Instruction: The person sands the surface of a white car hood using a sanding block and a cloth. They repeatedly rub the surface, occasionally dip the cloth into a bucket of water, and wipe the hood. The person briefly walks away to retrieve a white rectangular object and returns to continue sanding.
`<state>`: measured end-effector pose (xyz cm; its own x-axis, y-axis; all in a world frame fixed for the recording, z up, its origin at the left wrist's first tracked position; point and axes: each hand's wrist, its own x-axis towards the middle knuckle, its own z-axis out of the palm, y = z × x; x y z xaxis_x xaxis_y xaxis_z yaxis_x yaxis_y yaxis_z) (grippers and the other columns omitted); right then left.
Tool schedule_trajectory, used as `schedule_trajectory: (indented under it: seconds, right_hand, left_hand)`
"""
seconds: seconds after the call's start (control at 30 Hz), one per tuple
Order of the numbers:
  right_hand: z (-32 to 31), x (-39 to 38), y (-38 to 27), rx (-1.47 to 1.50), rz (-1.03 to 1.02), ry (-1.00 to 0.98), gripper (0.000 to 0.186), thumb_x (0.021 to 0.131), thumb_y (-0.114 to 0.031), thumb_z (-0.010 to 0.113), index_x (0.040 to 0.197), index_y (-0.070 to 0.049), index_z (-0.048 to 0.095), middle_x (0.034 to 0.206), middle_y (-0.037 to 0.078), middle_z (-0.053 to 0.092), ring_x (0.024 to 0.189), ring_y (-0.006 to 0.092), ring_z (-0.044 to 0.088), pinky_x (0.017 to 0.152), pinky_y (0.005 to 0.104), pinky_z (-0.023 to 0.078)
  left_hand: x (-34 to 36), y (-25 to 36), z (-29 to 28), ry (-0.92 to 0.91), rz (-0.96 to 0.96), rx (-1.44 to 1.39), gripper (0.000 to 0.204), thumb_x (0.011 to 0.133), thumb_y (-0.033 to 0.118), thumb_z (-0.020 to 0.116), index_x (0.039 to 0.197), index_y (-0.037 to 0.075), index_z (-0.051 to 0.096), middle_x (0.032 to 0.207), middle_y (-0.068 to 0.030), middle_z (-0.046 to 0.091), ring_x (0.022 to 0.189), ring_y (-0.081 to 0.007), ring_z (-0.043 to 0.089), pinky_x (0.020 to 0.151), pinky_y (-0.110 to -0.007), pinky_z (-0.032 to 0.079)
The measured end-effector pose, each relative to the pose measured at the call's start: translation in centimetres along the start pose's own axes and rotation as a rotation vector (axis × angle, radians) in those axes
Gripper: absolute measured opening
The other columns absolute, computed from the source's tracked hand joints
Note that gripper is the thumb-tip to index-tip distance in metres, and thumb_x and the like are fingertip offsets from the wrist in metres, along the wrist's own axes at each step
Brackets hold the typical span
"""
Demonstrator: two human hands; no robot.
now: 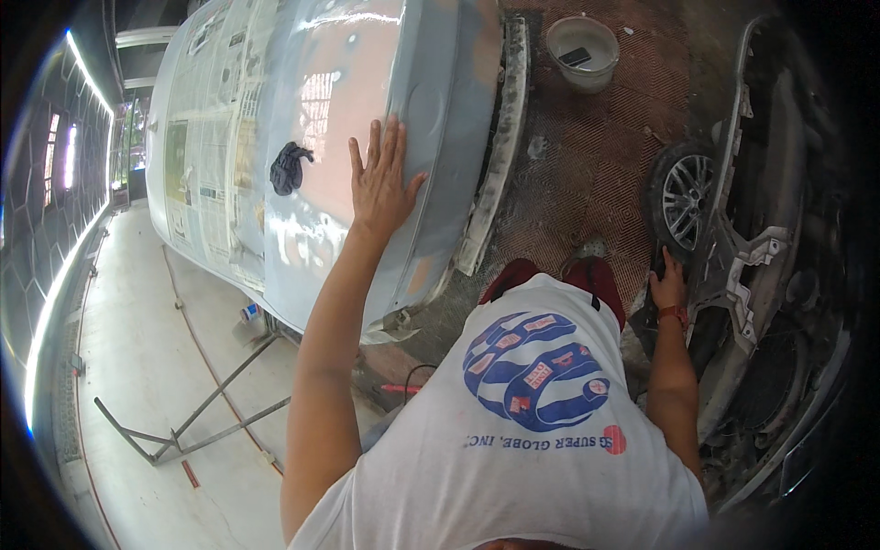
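— On the left, where is the grey-and-pink panel (pixel 335 101) located?
— Beneath the left hand (pixel 383 191), which is laid flat, fingers spread; the long axis is directed forward.
— The right hand (pixel 670 282)?
— Farther off, beside the tyre (pixel 656 200); its grip cannot be told.

The left hand (pixel 380 188) lies flat with fingers (pixel 375 142) spread, the right hand (pixel 669 286) held out rightward.
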<state>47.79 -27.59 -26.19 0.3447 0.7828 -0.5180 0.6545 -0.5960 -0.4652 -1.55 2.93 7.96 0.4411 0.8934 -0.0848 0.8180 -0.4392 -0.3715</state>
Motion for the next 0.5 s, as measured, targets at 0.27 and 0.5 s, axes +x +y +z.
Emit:
schedule_trajectory:
  seconds: [0.27,0.5]
  right_hand:
    - [2.4,-1.3,1.9,0.064,-0.038,0.075,0.086,0.094,-0.009,0.079,0.170,-0.029,0.043,0.161,0.023,0.050,0.148,0.0446,0.053,0.122,0.0512,0.047]
    - [2.0,-3.2,2.6,-0.013,0.051,0.069,0.082,0.094,-0.008,0.079,0.169,-0.021,0.045,0.158,0.023,0.054,0.148,0.0440,0.052,0.125,0.0514,0.043]
  left_hand:
    - [-6.5,-0.5,-0.2,-0.138,-0.049,0.005,0.099,0.102,0.051,0.069,0.177,0.010,0.020,0.185,-0.0073,0.016,0.171,-0.0344,0.013,0.135,-0.067,0.008]
    - [-11.1,-1.4,0.1,-0.199,-0.061,-0.017,0.097,0.102,0.049,0.069,0.177,0.010,0.021,0.185,-0.0071,0.016,0.170,-0.0363,0.014,0.134,-0.068,0.006]
